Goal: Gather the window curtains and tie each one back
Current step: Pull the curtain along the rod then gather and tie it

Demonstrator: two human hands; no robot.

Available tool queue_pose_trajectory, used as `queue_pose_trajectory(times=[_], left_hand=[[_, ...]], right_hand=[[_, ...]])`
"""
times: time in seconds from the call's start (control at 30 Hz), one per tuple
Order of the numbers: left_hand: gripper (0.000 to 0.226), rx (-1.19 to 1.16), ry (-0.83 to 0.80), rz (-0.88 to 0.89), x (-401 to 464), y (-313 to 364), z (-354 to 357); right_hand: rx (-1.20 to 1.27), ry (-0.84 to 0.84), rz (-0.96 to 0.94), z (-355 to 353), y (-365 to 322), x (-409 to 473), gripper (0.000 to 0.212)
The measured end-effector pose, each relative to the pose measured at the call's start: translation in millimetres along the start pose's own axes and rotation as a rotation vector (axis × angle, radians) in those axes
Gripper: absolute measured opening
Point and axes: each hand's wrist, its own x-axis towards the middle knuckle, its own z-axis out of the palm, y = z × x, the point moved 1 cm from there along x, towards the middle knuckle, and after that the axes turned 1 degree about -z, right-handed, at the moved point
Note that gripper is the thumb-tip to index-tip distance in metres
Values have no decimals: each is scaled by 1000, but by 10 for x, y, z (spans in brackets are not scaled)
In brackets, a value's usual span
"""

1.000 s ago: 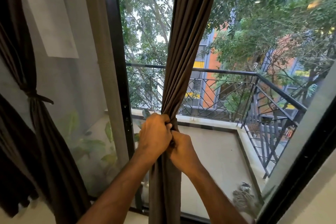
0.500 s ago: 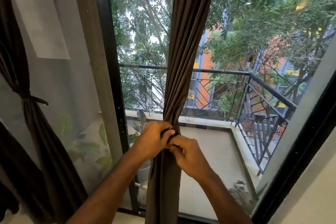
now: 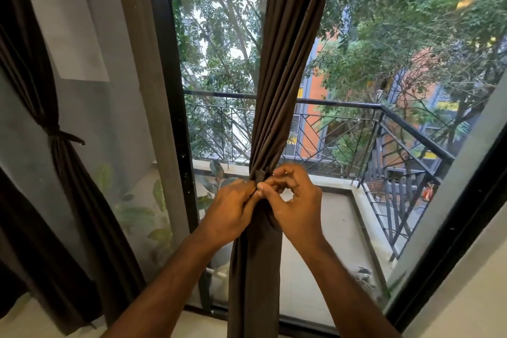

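So the middle curtain (image 3: 277, 90) is bunched into one tight column in front of the window glass (image 3: 219, 63), which is why both hands meet at its waist. The left hand (image 3: 233, 211) grips the gathered folds to keep them cinched, while the right hand (image 3: 296, 200) pinches the little tie end (image 3: 259, 175) poking up there, probably mid-knot. The curtain on the left (image 3: 63, 173) already hangs knotted with its own tie (image 3: 61, 136). No containers anywhere here.
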Motion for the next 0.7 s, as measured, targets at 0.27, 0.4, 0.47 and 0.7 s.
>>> queue_pose_trajectory(times=[0.27,0.4,0.47,0.7], left_hand=[[42,-119,21,-98,36,61,-100],[39,71,-20,-63,83,49,-144],[41,142,-45,-35,113,48,-164],[21,224,-109,-17,230,-5,-272]], right_hand=[[-413,-232,-430,-46,140,71,26],[-514,-263,-439,14,197,98,26],[-513,-268,-367,36,218,109,25],[-591,-530,-276,-26,162,273,17]])
